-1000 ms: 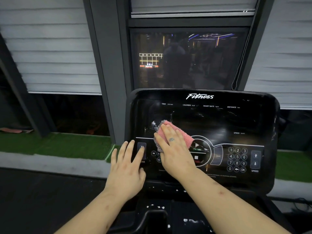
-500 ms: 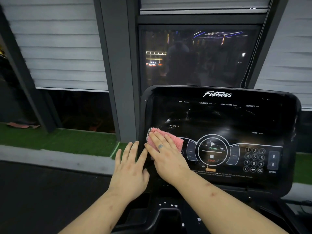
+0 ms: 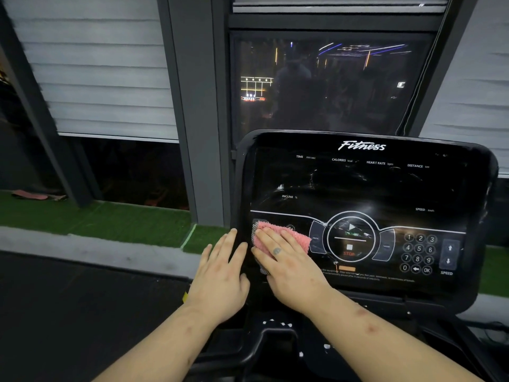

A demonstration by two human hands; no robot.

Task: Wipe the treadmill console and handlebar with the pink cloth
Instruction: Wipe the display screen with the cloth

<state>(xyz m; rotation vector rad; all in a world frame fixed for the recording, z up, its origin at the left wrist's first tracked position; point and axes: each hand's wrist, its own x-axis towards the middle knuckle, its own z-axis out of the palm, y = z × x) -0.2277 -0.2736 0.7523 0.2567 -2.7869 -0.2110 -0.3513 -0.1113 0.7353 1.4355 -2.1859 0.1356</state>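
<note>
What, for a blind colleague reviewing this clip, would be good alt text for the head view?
A person's right hand presses a pink cloth flat against the lower left of a dark treadmill console, near its round start/stop control. The left hand rests open on the console's left edge. Behind stand a dark window and grey blinds.

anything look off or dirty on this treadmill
Yes. White flecks are scattered on the black moulding below the console, like debris or chipped paint; I cannot tell which. The console's glossy face also shows smears above where the right hand presses the pink cloth.
</note>
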